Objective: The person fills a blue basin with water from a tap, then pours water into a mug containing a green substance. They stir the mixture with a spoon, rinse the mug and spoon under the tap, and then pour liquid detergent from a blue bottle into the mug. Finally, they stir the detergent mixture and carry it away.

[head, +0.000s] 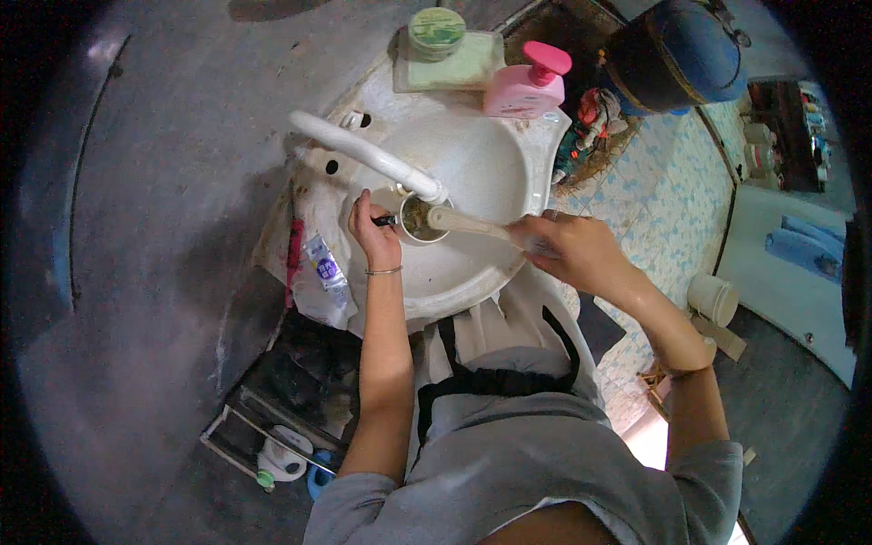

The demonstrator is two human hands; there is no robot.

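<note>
My left hand (376, 231) grips the black handle of a white-rimmed cup (424, 235) over the sink basin (484, 163). The cup sits just under the end of a white curved faucet spout (368, 151), and its inside looks greenish-brown. In my right hand (565, 248) is the handle of a long pale brush (470, 222); the far end of the brush is at the cup's mouth. Whether bristles reach inside the cup is hidden.
A pink pump bottle (524, 92) and a green-lidded round tub (437, 33) on a pale green box (477, 65) stand at the sink's far edge. A squeeze tube (327, 269) lies on the left rim. Beyond the sink stands a blue barrel (681, 58).
</note>
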